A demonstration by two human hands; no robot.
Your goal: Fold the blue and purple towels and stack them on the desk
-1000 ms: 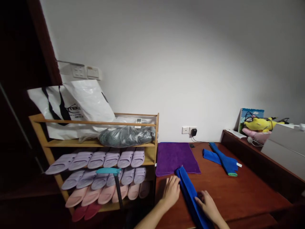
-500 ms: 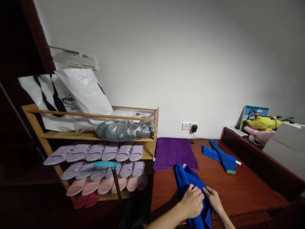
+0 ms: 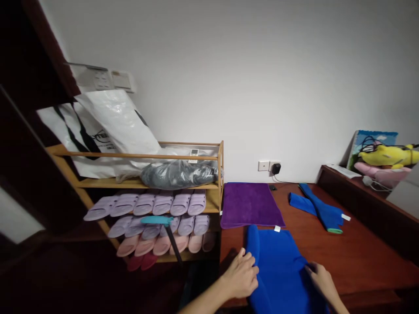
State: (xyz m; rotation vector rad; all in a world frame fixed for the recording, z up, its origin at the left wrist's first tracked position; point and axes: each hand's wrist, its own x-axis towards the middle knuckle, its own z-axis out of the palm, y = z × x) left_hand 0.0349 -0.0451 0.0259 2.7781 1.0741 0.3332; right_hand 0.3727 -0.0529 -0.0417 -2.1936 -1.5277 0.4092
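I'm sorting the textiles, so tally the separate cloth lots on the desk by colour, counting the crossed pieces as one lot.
Blue: 2 (the blue cloth between the left hand and right hand, and the crossed blue lot)
Purple: 1 (the purple cloth near the wall)
Total: 3

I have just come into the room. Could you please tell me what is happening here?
A person has both hands on a blue cloth at the near side of the table. The left hand is at its folded left edge, the right hand at its right edge; the middle lies spread out between them. Just beyond lies a flat purple cloth, and farther right, crossed strips of blue fabric.
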